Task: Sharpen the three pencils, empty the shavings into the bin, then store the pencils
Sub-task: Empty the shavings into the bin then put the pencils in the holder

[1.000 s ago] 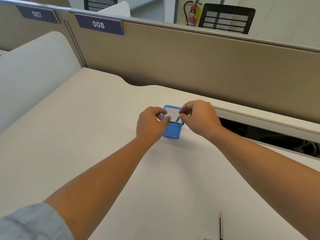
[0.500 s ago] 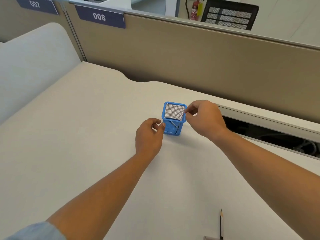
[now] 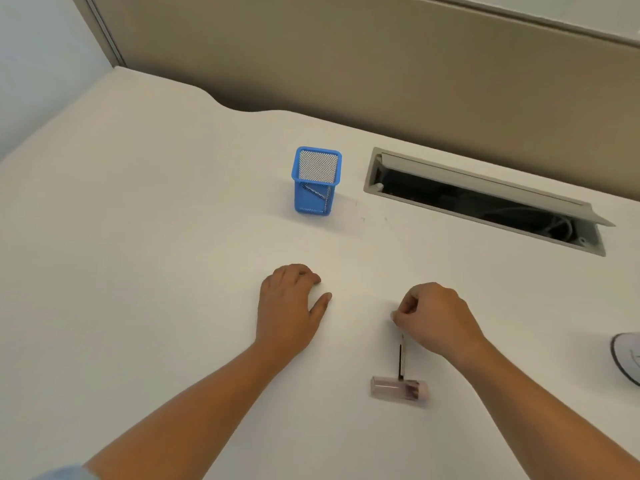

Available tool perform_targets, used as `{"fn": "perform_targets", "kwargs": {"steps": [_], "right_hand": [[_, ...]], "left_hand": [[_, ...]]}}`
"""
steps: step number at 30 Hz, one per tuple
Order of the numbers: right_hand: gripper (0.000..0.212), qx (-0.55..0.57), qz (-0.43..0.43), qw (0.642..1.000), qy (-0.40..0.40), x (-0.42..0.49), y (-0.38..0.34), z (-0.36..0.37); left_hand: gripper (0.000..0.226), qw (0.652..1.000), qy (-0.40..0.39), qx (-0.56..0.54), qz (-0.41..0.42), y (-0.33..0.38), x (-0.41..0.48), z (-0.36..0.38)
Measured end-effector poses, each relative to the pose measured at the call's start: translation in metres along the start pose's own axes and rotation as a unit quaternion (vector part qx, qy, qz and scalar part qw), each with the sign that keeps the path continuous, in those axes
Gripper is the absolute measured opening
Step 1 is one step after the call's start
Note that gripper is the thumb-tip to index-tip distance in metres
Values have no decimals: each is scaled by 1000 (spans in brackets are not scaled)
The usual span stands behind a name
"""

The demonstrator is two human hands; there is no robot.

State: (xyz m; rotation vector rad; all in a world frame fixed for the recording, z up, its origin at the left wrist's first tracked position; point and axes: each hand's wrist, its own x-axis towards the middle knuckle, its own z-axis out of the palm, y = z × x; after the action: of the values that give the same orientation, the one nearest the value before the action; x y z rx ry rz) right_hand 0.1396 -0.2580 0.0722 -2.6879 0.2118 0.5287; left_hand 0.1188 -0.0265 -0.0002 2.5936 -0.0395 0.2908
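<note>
Pinching with curled fingers, the right hand (image 3: 433,318) had closed thumb and forefinger on the far end of a pencil (image 3: 401,358) lying on the desk (image 3: 173,237); the wrist was bent inward and the forearm ran back toward the lower right corner; whether the pencil had lifted clear of the surface could not be told. The pencil ran from those fingertips straight toward the person, its near end touching or just beside a small pinkish sharpener (image 3: 399,391) lying on its side; it looked light, thin and stiff, likely to roll on the smooth top, with a point that would snap if knocked, so a hold nearer the middle of the shaft seemed safer than one at the very end. The left hand (image 3: 291,306) rested palm down and loosely open on the desk, holding nothing, well apart from the pencil. Farther out stood a blue mesh pencil pot (image 3: 316,181), upright, with two pencils (image 3: 320,195) leaning inside it; to its right lay an open cable slot (image 3: 485,199) before the partition (image 3: 381,64).
</note>
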Motion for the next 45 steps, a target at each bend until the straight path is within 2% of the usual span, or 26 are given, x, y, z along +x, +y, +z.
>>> {"fn": "perform_targets", "kwargs": {"steps": [8, 13, 20, 27, 29, 32, 34, 36, 40, 42, 45], "right_hand": [[18, 19, 16, 1000, -7, -30, 12, 18], [13, 49, 16, 999, 7, -28, 8, 19], [18, 197, -67, 976, 70, 7, -36, -26], [20, 224, -163, 948, 158, 60, -118, -86], [13, 209, -161, 950, 169, 78, -132, -87], [8, 172, -82, 977, 97, 106, -134, -58], [24, 138, -30, 988, 70, 120, -128, -28], [39, 95, -6, 992, 82, 129, -122, -7], [63, 82, -8, 990, 111, 144, -114, 10], [60, 73, -27, 986, 148, 150, -111, 10], [39, -27, -59, 984, 163, 160, -106, 7]], "left_hand": [[27, 998, 27, 41, 30, -2, -8, 10], [29, 998, 27, 46, 27, -2, -8, 9], [29, 999, 19, 41, 24, -1, -7, 9], [25, 999, 28, 29, 31, -2, -7, 11], [25, 999, 28, 30, 31, -2, -7, 11], [27, 999, 25, 36, 30, -1, -6, 11], [27, 998, 26, 40, 32, -2, -5, 12], [27, 998, 29, 43, 34, -2, -5, 13], [27, 998, 32, 45, 35, -2, -5, 15], [27, 998, 33, 46, 36, -2, -5, 15], [27, 998, 29, 51, 33, -1, -5, 15]]}}
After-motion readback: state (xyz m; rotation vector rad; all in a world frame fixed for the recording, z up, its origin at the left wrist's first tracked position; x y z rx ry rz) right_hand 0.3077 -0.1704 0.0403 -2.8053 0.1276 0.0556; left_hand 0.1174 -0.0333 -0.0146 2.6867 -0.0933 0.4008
